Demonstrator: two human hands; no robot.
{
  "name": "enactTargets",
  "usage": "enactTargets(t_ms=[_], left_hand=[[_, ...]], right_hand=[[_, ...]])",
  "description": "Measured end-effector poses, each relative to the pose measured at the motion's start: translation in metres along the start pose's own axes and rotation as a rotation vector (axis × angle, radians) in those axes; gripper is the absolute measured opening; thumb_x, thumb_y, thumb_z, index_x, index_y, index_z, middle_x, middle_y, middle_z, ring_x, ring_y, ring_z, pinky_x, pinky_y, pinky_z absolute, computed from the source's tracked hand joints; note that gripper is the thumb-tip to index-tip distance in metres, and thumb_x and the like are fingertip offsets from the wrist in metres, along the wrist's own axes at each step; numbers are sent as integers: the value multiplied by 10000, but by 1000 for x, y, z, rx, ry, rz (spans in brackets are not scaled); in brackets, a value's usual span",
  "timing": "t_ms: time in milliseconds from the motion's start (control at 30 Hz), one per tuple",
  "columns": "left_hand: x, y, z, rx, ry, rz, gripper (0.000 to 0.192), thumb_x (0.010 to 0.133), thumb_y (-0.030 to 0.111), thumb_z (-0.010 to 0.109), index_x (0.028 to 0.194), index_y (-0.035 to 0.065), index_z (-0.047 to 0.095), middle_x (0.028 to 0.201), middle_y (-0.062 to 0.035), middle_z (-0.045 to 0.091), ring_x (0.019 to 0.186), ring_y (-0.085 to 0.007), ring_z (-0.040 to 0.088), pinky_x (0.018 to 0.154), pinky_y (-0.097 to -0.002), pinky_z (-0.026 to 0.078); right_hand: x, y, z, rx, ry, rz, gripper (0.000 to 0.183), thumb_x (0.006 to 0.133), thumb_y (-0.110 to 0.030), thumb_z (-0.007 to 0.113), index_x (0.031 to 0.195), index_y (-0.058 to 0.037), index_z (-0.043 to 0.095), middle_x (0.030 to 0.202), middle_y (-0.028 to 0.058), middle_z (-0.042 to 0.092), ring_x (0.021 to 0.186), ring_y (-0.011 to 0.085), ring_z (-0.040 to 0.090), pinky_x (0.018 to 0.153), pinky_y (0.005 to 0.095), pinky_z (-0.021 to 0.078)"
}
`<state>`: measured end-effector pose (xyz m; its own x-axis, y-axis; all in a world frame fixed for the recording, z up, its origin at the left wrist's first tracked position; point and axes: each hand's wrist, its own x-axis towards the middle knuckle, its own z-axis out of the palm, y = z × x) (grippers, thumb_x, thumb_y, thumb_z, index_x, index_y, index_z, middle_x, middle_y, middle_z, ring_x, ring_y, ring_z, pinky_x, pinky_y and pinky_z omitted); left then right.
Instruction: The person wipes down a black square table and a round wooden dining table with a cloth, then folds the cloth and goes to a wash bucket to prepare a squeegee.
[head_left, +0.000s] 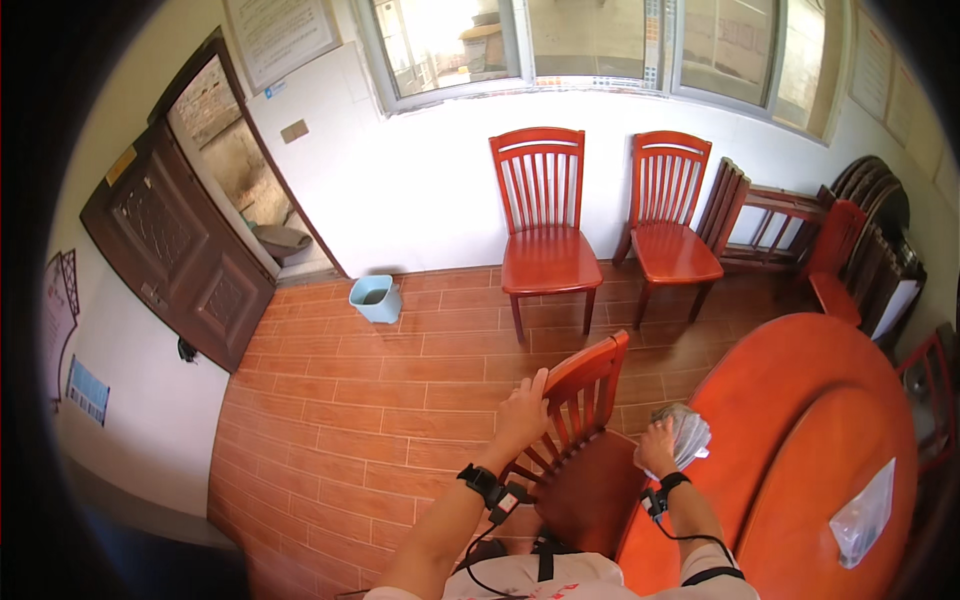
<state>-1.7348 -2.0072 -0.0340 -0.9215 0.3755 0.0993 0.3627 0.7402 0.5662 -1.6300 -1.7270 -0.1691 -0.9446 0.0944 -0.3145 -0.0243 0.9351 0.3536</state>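
Note:
My left hand (523, 411) grips the top rail of a red-brown wooden chair (589, 480), which stands right in front of me beside the round table. My right hand (658, 448) holds a bunched, greyish cloth or plastic-like bundle (688, 435) at the left edge of the red round wooden table (795, 352); its exact material cannot be told. A raised round turntable (832, 450) lies on the tabletop, and a clear plastic bag (862, 517) rests on it at the right.
Two red wooden chairs (551, 259) (677, 251) stand along the white wall below the window. Folded furniture (780, 225) leans in the right corner. A light-blue bin (376, 298) sits on the floor near the brown door (180, 240), which stands ajar.

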Motion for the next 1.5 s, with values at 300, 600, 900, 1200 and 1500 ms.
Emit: enactTargets(t_ms=[300,600,900,1200,1500], left_hand=[[-3,2,-2,-9,-24,12,499,847,155,544,1304,97,350,1050,-175,541,934,-378,574,755,-474,482],[-1,-17,10,-103,-30,27,721,818,216,570,1431,113,203,1120,-201,519,962,-386,571,813,-484,468],[-77,-50,-15,-126,-202,-88,818,813,319,594,1450,88,135,1181,-255,512,1005,-413,560,845,-494,450],[-126,-57,-13,-341,-183,-195,615,835,384,558,1318,58,361,1030,-228,617,946,-401,598,813,-493,468],[-113,-52,-5,-282,-235,-200,519,835,390,564,1206,51,432,917,-222,645,888,-411,612,766,-512,471]], right_hand=[[-74,-72,-9,-95,-248,-351,312,721,-356,552,875,-155,733,939,70,677,1000,210,586,981,451,247],[-128,-104,0,-68,-184,-460,261,703,-357,557,750,-166,727,800,63,681,860,214,613,840,407,304],[-189,-128,16,-2,-116,-463,224,648,-357,613,695,-162,714,750,78,661,809,213,608,828,390,308],[-290,-177,13,-85,-428,-522,264,681,-349,612,819,-149,716,902,83,664,941,221,586,884,388,318],[-375,-173,48,-3,-421,-409,273,712,-326,592,865,-133,711,950,94,654,985,224,570,929,384,312]])
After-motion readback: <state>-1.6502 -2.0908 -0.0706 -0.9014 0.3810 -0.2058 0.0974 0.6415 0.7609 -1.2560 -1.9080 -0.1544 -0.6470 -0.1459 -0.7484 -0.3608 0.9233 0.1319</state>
